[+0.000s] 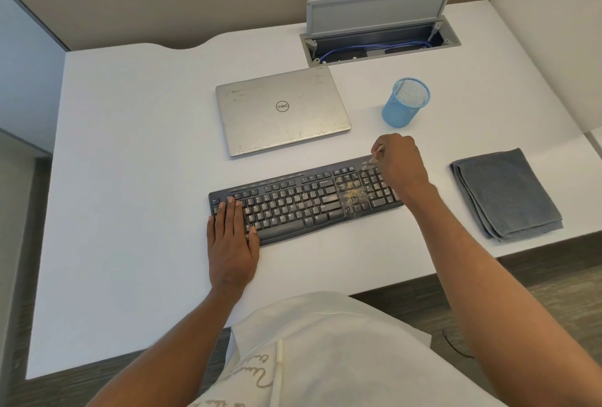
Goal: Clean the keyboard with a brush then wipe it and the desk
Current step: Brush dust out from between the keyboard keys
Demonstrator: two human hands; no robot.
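Right hand (pixel 399 162) pinches brush (pixel 375 156) at far right corner of keyboard (pixel 299 204), left hand (pixel 232 244) lies flat on its left end, fingers (pixel 232 211) straight, crumbs (pixel 353 193) on right keys, folded cloth (pixel 505 195) on desk (pixel 130 146), right of keyboard, apart

Brush (pixel 375 156) mostly hidden inside right grip (pixel 399 162), centre-right of frame: only a pale handle stub & a bit of bristle show, rest can't tell. Same grip covers the right end of the keyboard (pixel 303 201); left grip (pixel 232 237) covers its lower-left keys. Key legends too small to read. Blue cable (pixel 368 47) at top of frame partly lost in dark recess. Forearms cut off at bottom edge; clothing hides near edge of counter (pixel 130 146), bottom centre.
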